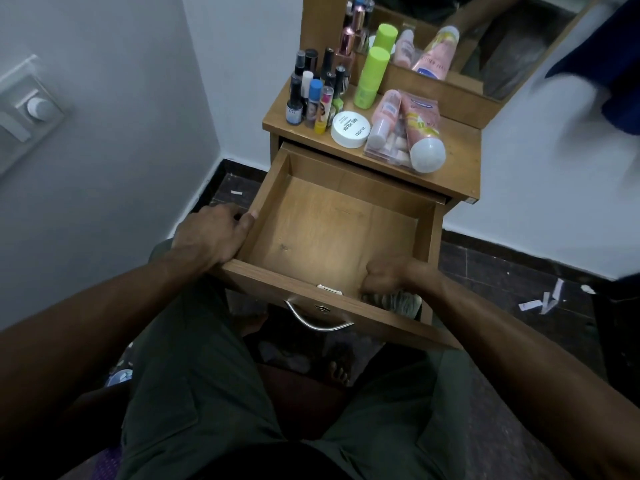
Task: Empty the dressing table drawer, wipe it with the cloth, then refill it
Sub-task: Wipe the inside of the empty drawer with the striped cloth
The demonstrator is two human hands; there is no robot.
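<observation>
**Drawer Pulled Out and Bare; Cloth in Right Hand at Front Corner**

The drawer (341,230) stood pulled out from under the counter (460,157), its wooden floor bare. The left hand (211,233) gripped the drawer's left side wall near the front corner, fingers (221,211) curled over the outside and the thumb hooked over the top edge. The right hand (384,273) sat inside the drawer against the front panel, fingers curled tight around a grey cloth (394,301); most of the cloth lay beneath the fist and behind the panel, so only a crumpled part showed. A metal handle (317,320) hung on the front panel, between the two hands and nearer the onlooker than either.

Beyond the fingers, on the counter, stood the removed items: a cluster of small bottles (311,95) at the far left, a white round jar (349,129) just beside them, a green tube (370,77) behind, and pink tubes (420,133) lying over a clear packet at the right. Paper scraps (543,301) lay on the dark floor, well right of the right hand.
</observation>
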